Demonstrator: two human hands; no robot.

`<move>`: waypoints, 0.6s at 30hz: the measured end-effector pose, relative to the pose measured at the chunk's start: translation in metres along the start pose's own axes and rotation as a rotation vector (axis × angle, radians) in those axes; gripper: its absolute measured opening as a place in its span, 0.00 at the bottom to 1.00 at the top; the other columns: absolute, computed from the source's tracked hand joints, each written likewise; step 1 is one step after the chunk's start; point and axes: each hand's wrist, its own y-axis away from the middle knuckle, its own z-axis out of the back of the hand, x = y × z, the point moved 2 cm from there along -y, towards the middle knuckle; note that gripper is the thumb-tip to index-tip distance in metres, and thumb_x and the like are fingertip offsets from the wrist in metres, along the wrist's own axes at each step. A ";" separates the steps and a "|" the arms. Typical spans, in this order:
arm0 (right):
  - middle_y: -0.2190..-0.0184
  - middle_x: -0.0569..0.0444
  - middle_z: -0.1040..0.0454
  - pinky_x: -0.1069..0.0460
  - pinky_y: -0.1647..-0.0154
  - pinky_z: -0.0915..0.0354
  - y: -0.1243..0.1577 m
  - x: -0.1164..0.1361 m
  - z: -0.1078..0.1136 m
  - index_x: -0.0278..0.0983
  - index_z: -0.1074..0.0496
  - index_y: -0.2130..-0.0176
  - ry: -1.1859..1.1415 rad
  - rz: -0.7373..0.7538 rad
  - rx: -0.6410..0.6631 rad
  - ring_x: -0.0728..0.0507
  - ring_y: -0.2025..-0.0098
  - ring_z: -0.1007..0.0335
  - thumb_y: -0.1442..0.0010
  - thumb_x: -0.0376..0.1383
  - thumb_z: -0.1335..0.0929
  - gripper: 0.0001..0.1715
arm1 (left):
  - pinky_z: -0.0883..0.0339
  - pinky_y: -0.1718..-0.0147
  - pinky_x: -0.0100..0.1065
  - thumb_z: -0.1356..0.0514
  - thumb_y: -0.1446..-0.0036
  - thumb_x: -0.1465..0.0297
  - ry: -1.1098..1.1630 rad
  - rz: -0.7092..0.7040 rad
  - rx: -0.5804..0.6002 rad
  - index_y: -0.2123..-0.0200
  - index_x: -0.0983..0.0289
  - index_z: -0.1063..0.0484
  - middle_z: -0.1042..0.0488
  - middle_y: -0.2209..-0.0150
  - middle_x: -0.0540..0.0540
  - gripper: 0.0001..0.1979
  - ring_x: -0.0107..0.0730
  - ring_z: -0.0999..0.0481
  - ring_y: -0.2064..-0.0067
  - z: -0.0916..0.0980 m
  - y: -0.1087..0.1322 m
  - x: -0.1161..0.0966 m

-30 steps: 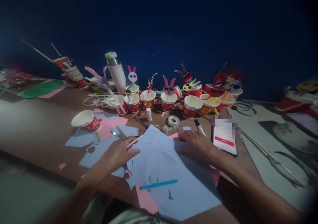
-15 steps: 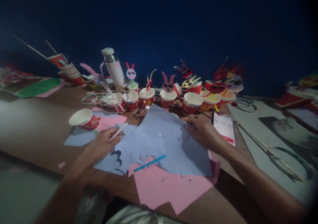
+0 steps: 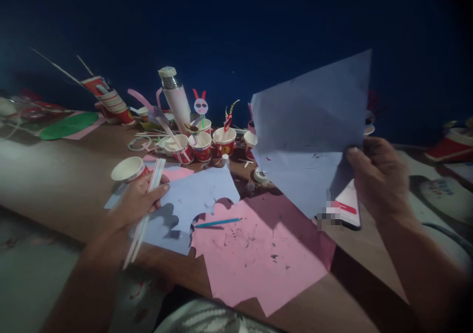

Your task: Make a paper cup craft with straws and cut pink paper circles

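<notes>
Pale drinking straws lie along my left hand, which is closed around them with the thumb on top. My right hand pinches the right edge of a large blue paper sheet and holds it up above the table. A second blue sheet, its edge cut in curves, lies flat beside my left hand. Between the hands rests a pink sheet strewn with small dark scraps. One blue straw lies across its upper left part.
Several red-and-white paper cups with paper figures stand along the back near a flask. One paper cup leans behind my left hand. A phone lies below the raised sheet. Green paper is far left.
My right hand has lifted the large blue sheet off the table, uncovering more of the pink sheet. My left hand has shifted left and turned its straws toward upright.
</notes>
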 end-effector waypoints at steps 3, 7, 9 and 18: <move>0.61 0.61 0.29 0.47 0.58 0.38 -0.001 0.001 0.001 0.51 0.34 0.63 -0.293 -0.024 -0.096 0.39 0.58 0.34 0.45 0.37 0.36 0.08 | 0.49 0.90 0.20 0.41 0.51 0.64 0.038 -0.011 -0.020 0.64 0.62 0.36 0.41 0.84 0.43 0.11 0.18 0.43 0.86 0.002 -0.001 0.001; 0.65 0.63 0.27 0.51 0.64 0.35 0.002 0.005 -0.008 0.50 0.32 0.65 -0.474 -0.165 0.034 0.44 0.63 0.31 0.47 0.33 0.35 0.10 | 0.51 0.90 0.20 0.41 0.53 0.66 0.129 -0.017 0.069 0.60 0.62 0.36 0.37 0.75 0.46 0.15 0.14 0.45 0.85 -0.011 0.005 -0.001; 0.73 0.63 0.27 0.54 0.74 0.36 0.007 0.002 -0.017 0.47 0.32 0.66 -0.487 -0.333 0.195 0.47 0.73 0.30 0.50 0.34 0.33 0.09 | 0.51 0.90 0.21 0.42 0.52 0.65 0.119 -0.018 0.163 0.58 0.63 0.36 0.36 0.75 0.46 0.17 0.15 0.45 0.85 -0.024 0.009 -0.004; 0.47 0.50 0.35 0.43 0.48 0.43 0.048 0.019 -0.074 0.39 0.29 0.67 -0.176 0.095 0.946 0.36 0.45 0.41 0.47 0.34 0.36 0.06 | 0.39 0.73 0.27 0.46 0.52 0.70 -0.097 -0.138 0.350 0.56 0.64 0.32 0.29 0.68 0.50 0.18 0.28 0.33 0.71 -0.060 0.026 -0.030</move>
